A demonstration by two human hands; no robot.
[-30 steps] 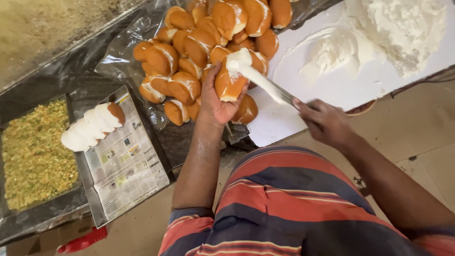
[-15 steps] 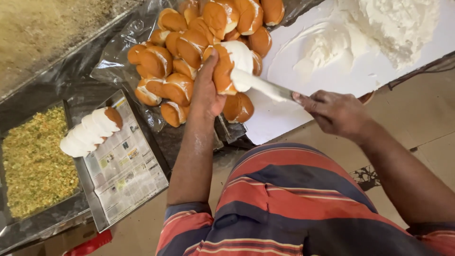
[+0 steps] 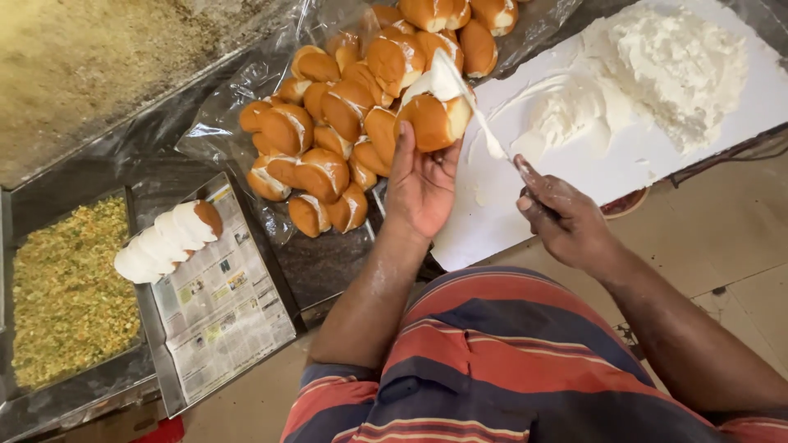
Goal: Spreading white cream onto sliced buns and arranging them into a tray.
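Fingers of my left hand (image 3: 420, 182) are curling around a split bun (image 3: 432, 121) above the bun pile (image 3: 328, 148), while my right hand (image 3: 566, 217) is gripping, seemingly tightly, a cream-smeared knife (image 3: 484, 131) touching it.

I've got a row of cream-coated buns (image 3: 168, 239) lying on newspaper (image 3: 222, 308) in a metal tray (image 3: 156, 344). Just left of it sits a tray of yellow-green crumbs (image 3: 66, 295). Top left I see a tan crumb bed (image 3: 98, 66). Below, a striped shirt (image 3: 492, 361) fills my view.
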